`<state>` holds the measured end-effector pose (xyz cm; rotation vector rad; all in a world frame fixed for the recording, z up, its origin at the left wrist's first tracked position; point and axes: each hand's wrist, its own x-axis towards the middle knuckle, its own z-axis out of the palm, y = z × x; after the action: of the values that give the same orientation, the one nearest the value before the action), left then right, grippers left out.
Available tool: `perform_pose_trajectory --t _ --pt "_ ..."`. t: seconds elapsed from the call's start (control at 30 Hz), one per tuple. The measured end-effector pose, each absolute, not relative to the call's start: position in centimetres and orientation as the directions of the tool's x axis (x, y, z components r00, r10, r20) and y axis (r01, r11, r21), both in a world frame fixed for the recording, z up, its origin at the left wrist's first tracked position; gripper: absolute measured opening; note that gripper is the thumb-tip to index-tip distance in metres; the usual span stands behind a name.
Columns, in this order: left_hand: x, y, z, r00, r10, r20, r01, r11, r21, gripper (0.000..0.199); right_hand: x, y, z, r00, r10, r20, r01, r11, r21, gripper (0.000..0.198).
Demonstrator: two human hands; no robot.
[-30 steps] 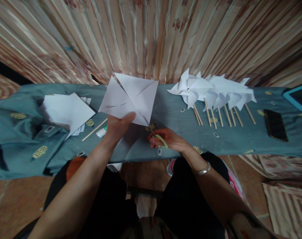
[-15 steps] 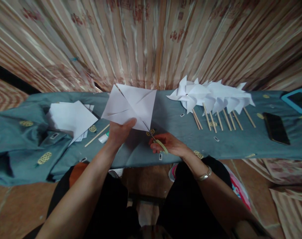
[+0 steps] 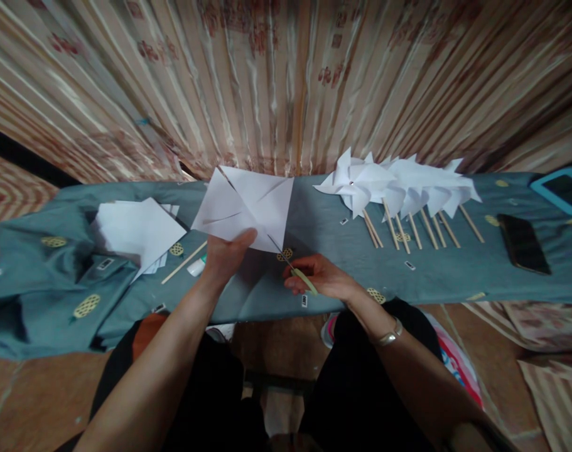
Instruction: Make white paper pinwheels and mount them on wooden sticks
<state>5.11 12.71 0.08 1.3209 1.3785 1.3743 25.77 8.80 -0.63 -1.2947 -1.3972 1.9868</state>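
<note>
A square white sheet of paper (image 3: pixel 248 204) is held above the cloth by my left hand (image 3: pixel 226 254), thumb on top and fingers hidden underneath. Slits run into the sheet from its corners toward the middle. My right hand (image 3: pixel 316 276) grips scissors (image 3: pixel 304 279) with yellow-green handles. Their blades meet the sheet at its near right corner. Under my left forearm lie a thin wooden stick (image 3: pixel 184 262) and a small white tube with a green end (image 3: pixel 197 266).
A stack of white paper (image 3: pixel 130 229) lies at the left. Several paper pinwheels (image 3: pixel 403 185) on sticks are lined up at the right, beside a dark phone (image 3: pixel 523 243) and a blue-framed device (image 3: pixel 561 190). A green-grey cloth (image 3: pixel 351 276) covers the narrow table; a curtain (image 3: pixel 286 81) hangs behind.
The view has shifted slightly. Both hands, the sheet and the scissors keep nearly the same positions, with the blades still at the near right corner.
</note>
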Motion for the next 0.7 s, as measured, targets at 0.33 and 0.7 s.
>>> perform_pose_trajectory --t 0.33,0.7 --pt "5.39 12.62 0.46 -0.162 0.977 0.136 0.116 -0.118 0.986 0.043 25.72 8.83 -0.71 -0.488 0.739 -0.464 0.182 -0.434 -0.883 0.05" --pt "5.48 12.48 0.58 -0.178 0.978 0.114 0.131 -0.091 0.987 0.048 25.71 8.72 -0.68 -0.484 0.758 -0.438 0.177 -0.406 -0.897 0.05"
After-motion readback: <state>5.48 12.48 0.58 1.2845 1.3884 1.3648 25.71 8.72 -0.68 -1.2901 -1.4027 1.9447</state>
